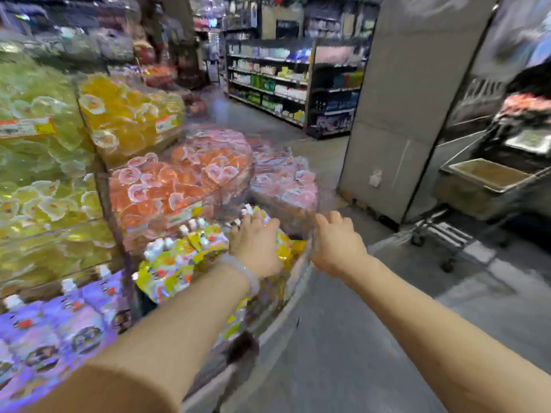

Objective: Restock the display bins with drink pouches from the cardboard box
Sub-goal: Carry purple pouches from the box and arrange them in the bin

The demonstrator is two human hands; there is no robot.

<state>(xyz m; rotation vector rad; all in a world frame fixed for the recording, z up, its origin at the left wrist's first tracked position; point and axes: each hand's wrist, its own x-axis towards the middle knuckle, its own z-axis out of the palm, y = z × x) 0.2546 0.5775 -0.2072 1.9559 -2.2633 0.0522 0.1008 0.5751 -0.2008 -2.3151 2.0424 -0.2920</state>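
Note:
Yellow drink pouches (176,263) with white caps fill a clear display bin (293,281) in the lower middle. My left hand (258,245) lies on top of the pouches at the bin's far end, fingers spread over them; the frame is too blurred to tell whether it grips one. My right hand (338,244) hangs at the bin's right rim, fingers loosely curled, with nothing visible in it. Purple pouches (56,323) fill the neighbouring bin at lower left. A cardboard box (483,181) sits on a trolley at the right.
Stacked bins of green (35,162), yellow (131,114), orange (179,180) and pink (286,183) packets rise to the left and behind. A grey pillar (402,108) stands ahead on the right. Shelving (283,84) lines the aisle beyond. Grey floor (343,338) lies below my arms.

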